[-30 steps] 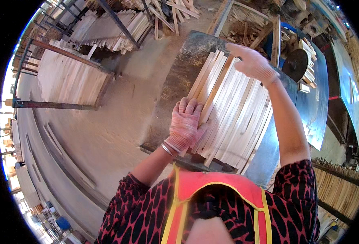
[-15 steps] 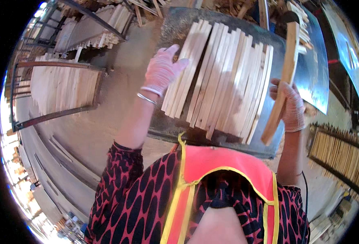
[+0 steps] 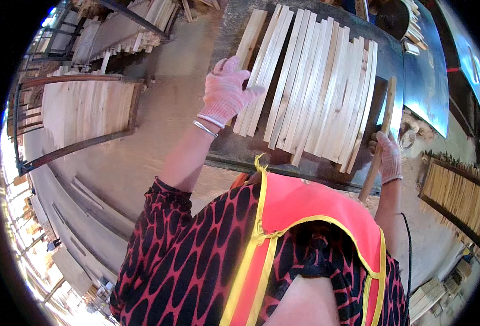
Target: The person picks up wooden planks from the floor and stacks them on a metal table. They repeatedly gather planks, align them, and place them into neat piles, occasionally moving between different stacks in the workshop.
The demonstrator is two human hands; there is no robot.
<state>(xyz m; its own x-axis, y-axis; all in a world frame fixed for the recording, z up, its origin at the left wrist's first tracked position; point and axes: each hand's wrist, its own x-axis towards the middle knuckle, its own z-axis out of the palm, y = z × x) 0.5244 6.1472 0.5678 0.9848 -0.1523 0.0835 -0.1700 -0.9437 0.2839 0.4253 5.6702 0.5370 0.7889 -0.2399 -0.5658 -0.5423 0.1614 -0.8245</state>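
Note:
Rows of pale wooden strips [image 3: 321, 81] lie side by side on the dark metal table [image 3: 226, 43]. A dark gap splits off a narrower group [image 3: 267, 65] on the left. Beyond that group, a single strip [image 3: 251, 35] lies apart at the far left. My left hand [image 3: 225, 93], in a pinkish knit glove, is over the near end of that strip, its fingers spread. My right hand [image 3: 389, 157], gloved too, is wrapped round a longer wooden strip [image 3: 385, 117] held upright-slanting at the table's right side, away from the rows.
A shiny metal sheet [image 3: 424, 81] adjoins the table at the right, with short wood pieces [image 3: 412, 48] at its far edge. Framed stacks of wood stand at left [image 3: 82, 108] and right [image 3: 457, 195]. Long boards [image 3: 88, 217] lie at the lower left.
My right hand has lowered its strip, which now sits farther down along the table's right side. At the left, one strip now lies separated from its group, beside my left hand's fingers.

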